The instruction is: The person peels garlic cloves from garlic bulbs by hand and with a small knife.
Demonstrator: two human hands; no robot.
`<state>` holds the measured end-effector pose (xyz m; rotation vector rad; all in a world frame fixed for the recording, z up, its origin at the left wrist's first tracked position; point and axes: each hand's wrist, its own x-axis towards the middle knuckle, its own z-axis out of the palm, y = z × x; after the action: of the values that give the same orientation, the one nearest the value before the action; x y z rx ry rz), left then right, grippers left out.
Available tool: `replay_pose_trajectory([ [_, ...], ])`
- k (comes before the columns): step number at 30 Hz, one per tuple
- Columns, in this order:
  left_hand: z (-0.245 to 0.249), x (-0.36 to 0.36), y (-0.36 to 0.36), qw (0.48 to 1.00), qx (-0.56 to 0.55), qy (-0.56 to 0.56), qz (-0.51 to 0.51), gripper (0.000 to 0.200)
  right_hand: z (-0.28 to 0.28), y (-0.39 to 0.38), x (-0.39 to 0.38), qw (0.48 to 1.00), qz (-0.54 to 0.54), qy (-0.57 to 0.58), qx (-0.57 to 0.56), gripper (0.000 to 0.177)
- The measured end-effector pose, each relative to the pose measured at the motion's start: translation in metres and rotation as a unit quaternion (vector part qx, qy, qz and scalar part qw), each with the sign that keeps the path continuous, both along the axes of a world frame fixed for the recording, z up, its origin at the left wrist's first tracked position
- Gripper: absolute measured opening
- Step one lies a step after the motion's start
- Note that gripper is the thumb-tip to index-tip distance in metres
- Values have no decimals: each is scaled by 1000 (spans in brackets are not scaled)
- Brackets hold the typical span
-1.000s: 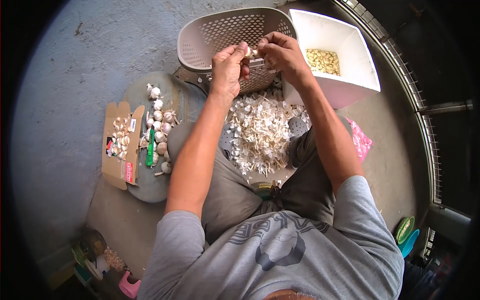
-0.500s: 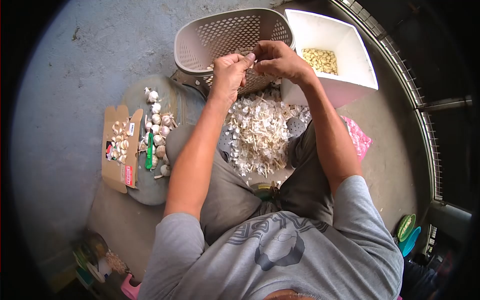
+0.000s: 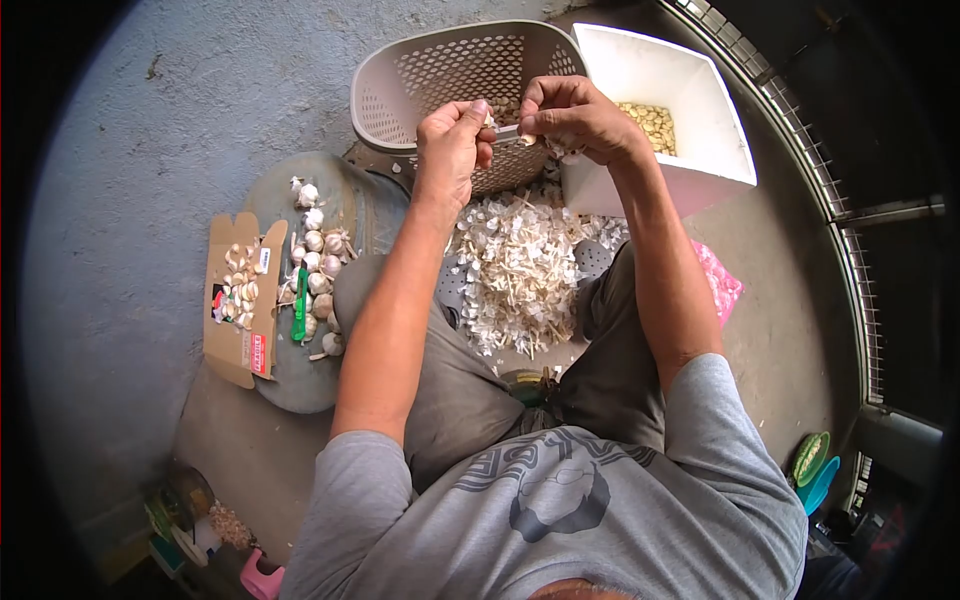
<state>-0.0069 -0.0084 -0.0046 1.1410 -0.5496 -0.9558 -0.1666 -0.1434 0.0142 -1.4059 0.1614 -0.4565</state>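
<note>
Over the near rim of a perforated grey basket (image 3: 470, 40), my left hand (image 3: 452, 138) is closed in a pinch on a small pale garlic piece (image 3: 489, 121). My right hand (image 3: 580, 118), a little to the right, pinches a garlic clove (image 3: 528, 139) between thumb and finger, with papery skin below its palm. The two hands are apart. A heap of garlic skins (image 3: 520, 270) lies on the floor below them. Peeled cloves (image 3: 652, 125) lie inside the white foam box (image 3: 700, 120) on the right, partly hidden by my right hand.
On the left, a rounded grey seat (image 3: 305, 385) bears garlic bulbs (image 3: 313, 240), a green cutter (image 3: 299, 305) and a cardboard box (image 3: 228, 355) with cloves. A pink bag (image 3: 718, 283) lies beside my right arm. Green (image 3: 811, 458) and blue (image 3: 822, 484) baskets stand lower right.
My hands have drawn apart, the left moving slightly left and the right moving right. A clove now shows at my right fingertips, and a pale piece at my left.
</note>
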Motion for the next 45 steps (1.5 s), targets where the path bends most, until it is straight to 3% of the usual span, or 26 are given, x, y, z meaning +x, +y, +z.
replay_pose_trajectory([
  [2, 0, -1, -3, 1000, -14, -4, 22, 20, 0, -9, -2, 999, -5, 13, 34, 11],
  [3, -3, 1, -4, 999, -11, 9, 29, 19, -5, -7, 7, 990, -139, 24, 4, 24],
  [6, -4, 10, -7, 999, 1, 20, 31, 17, -13, -2, 23, 935, -289, 106, -178, 41],
  [7, -3, 11, -5, 1000, 14, 12, 17, 16, -1, 7, 19, 947, -231, 136, -178, 51],
  [8, -3, 12, -5, 1000, 27, 4, 2, 15, 6, 19, 23, 944, -221, 167, -178, 49],
  [10, -5, 10, -4, 999, 18, 25, -41, 17, -5, 22, 29, 932, -152, 107, -311, 42],
  [11, -7, 9, -4, 998, 16, 41, -51, 19, -15, 24, 33, 935, -159, 72, -310, 30],
  [15, -1, 6, -2, 996, 3, 59, -61, 29, 3, 38, 34, 934, -195, 99, -283, 18],
  [19, 2, 12, -3, 998, -12, 56, -25, 28, 7, 20, 34, 933, -206, 91, -282, 20],
  [22, 3, 18, -3, 995, -8, 94, -30, 26, 8, 16, 43, 920, -163, 98, -343, 22],
  [23, -1, 19, -4, 994, -38, 100, -20, 23, 5, 22, 44, 952, -130, 70, -267, 24],
  [24, 1, 18, -4, 996, -32, 86, -9, 21, 15, 30, 43, 950, -119, 86, -274, 26],
  [26, 6, 15, -5, 998, -23, 59, 18, 18, -2, 24, 53, 954, -113, 13, -278, 25],
  [30, 6, 14, -8, 995, -40, -76, 52, 30, -1, 27, 55, 971, -94, 51, -215, 27],
  [32, 7, 18, -5, 997, -37, -65, 29, 40, 0, 23, 54, 985, -77, 41, -149, 29],
  [33, 14, 17, -3, 998, -36, -46, 29, 42, 24, 24, 42, 982, -46, 136, -125, 29],
  [36, 10, 29, -2, 999, -25, 6, 29, 47, 11, 11, 46, 947, -226, 112, -198, 43],
  [37, 6, 31, -3, 999, -23, 27, 35, 47, 6, 15, 44, 861, -320, 145, -368, 55],
  [40, -1, 34, -5, 999, -21, 22, 15, 40, 4, 18, 46, 864, -312, 89, -384, 44],
  [41, -5, 30, -8, 999, -30, 17, 7, 38, 3, 22, 44, 898, -251, 94, -349, 49],
  [42, -8, 26, -9, 999, -39, 12, -1, 36, 2, 30, 46, 905, -218, 81, -355, 41],
  [45, -16, 12, -14, 996, -72, 56, -25, 29, 4, 54, 47, 812, -257, 85, -517, 22],
])
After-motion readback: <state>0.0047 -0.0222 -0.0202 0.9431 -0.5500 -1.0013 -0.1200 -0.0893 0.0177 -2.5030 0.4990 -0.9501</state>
